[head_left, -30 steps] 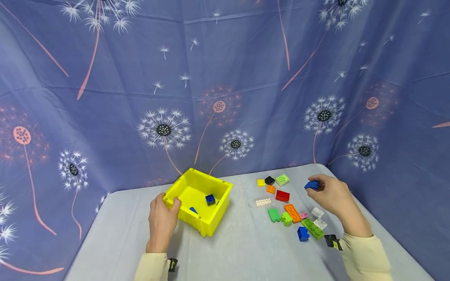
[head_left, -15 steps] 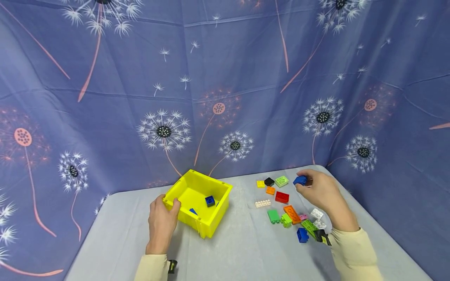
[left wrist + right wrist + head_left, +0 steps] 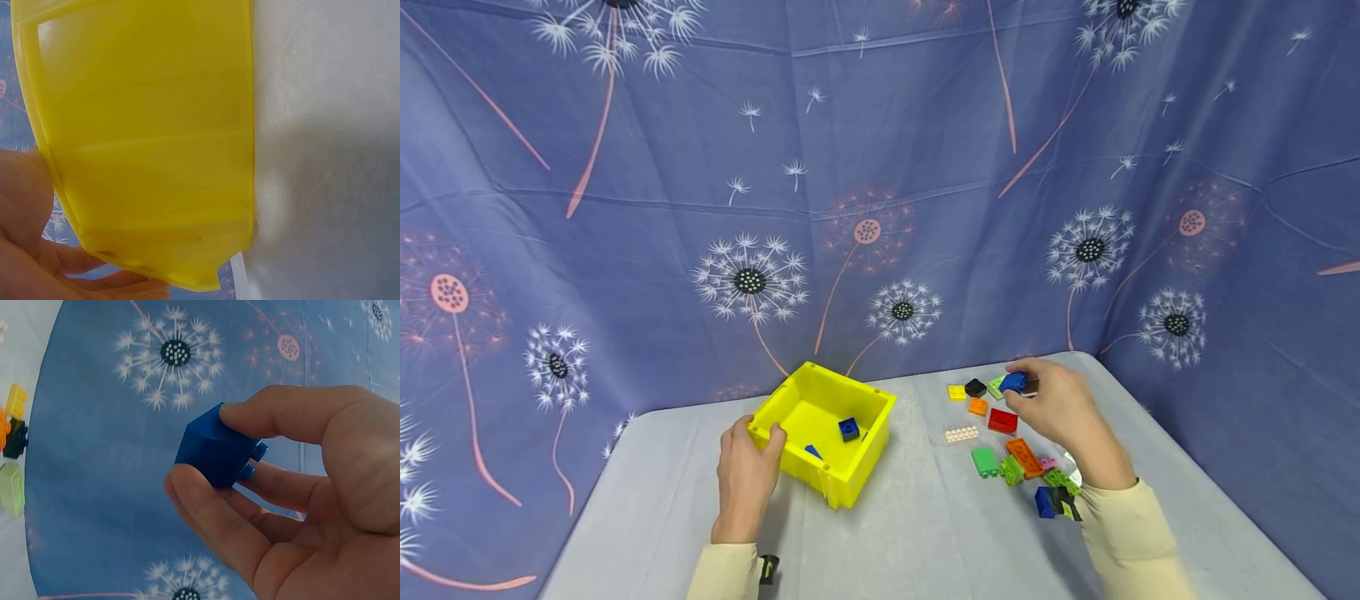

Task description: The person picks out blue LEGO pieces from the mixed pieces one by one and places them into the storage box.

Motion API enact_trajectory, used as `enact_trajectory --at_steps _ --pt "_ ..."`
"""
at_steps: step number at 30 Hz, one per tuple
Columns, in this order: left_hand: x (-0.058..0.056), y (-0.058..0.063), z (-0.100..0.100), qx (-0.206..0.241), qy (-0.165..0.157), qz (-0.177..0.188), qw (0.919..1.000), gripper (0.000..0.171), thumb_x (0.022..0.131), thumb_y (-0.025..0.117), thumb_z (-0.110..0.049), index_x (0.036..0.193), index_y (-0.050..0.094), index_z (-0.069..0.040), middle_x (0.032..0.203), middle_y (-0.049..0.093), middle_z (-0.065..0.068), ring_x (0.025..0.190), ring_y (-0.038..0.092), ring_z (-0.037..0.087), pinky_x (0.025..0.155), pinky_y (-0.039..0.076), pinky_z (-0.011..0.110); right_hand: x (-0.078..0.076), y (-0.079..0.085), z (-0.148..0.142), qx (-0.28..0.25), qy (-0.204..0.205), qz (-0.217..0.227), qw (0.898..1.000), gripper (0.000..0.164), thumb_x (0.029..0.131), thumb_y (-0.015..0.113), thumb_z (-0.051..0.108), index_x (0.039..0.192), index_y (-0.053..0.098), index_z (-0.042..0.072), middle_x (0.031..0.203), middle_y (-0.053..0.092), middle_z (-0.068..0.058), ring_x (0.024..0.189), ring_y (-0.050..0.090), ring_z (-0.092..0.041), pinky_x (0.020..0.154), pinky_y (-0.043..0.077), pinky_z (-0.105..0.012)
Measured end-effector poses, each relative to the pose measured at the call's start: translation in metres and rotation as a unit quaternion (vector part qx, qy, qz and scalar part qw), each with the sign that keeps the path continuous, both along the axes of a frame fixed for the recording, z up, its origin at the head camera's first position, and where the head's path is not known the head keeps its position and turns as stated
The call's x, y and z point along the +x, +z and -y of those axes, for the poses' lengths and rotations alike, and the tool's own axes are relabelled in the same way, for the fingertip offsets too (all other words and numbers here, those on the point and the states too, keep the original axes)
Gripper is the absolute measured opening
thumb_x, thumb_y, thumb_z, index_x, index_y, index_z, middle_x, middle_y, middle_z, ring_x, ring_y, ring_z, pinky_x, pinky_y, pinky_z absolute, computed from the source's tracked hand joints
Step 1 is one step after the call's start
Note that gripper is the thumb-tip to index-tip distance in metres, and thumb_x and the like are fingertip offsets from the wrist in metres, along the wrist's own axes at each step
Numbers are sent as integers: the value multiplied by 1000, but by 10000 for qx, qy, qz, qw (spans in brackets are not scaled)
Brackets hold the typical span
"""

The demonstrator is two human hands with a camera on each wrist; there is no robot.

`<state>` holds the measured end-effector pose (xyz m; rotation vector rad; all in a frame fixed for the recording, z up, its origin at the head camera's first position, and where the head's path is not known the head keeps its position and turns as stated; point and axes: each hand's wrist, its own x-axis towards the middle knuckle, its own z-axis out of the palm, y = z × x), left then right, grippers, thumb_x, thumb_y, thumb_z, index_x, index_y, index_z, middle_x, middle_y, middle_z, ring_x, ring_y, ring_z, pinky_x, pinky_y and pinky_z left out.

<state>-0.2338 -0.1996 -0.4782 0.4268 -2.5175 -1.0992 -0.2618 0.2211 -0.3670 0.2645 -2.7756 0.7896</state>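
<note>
My right hand (image 3: 1054,407) pinches a blue toy brick (image 3: 215,447) between thumb and fingers; its studs point back toward the palm in the right wrist view. In the head view the brick overlaps a pale green brick (image 3: 996,387) at the back of the loose pieces. On the left, my left hand (image 3: 748,477) grips the near-left corner of a yellow bin (image 3: 868,454), thumb over the rim. The bin's outer wall (image 3: 150,144) fills much of the left wrist view. Inside it lie a dark blue brick (image 3: 848,429) and other blue pieces, partly hidden by the front wall.
Loose bricks spread right of the bin: a red one (image 3: 1003,421), a white studded strip (image 3: 962,434), a green one (image 3: 985,462), an orange plate (image 3: 1024,457) and several others. A blue brick (image 3: 1043,502) lies beside my right wrist strap. A patterned curtain (image 3: 880,167) hangs behind the table.
My right hand has moved left with the blue brick, from the table's right side to over the back of the loose bricks. My left hand and the bin have stayed put.
</note>
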Motion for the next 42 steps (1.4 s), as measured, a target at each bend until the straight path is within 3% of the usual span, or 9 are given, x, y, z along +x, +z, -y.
enact_trajectory --at_steps 11,17,24,42 --pt "0 2 -1 60 41 28 10000 67 101 54 -42 148 44 5 145 45 29 125 52 47 105 40 62 -2 5 27 -17 141 37 9999 36 90 74 20 124 72 6 99 74 -9 83 65 -23 67 52 -38" --pt "0 2 -2 108 36 93 9999 68 102 54 -42 149 42 5 146 44 28 124 52 46 105 41 62 -4 2 37 -73 296 15 9995 36 90 75 20 123 72 7 97 73 -6 86 67 -23 73 55 -41" --pt "-2 2 -1 95 -17 64 9999 68 102 54 -43 149 42 4 146 44 29 126 51 46 106 40 62 -4 3 49 -148 508 47 9986 36 89 74 18 124 72 8 96 72 -4 83 65 -18 72 53 -38" --pt "-1 1 0 29 -2 89 10000 67 101 54 -42 148 42 5 145 44 29 125 51 47 105 40 61 -4 0 76 -156 618 30 9980 35 89 74 19 123 73 11 100 70 -4 85 66 -19 77 53 -39"
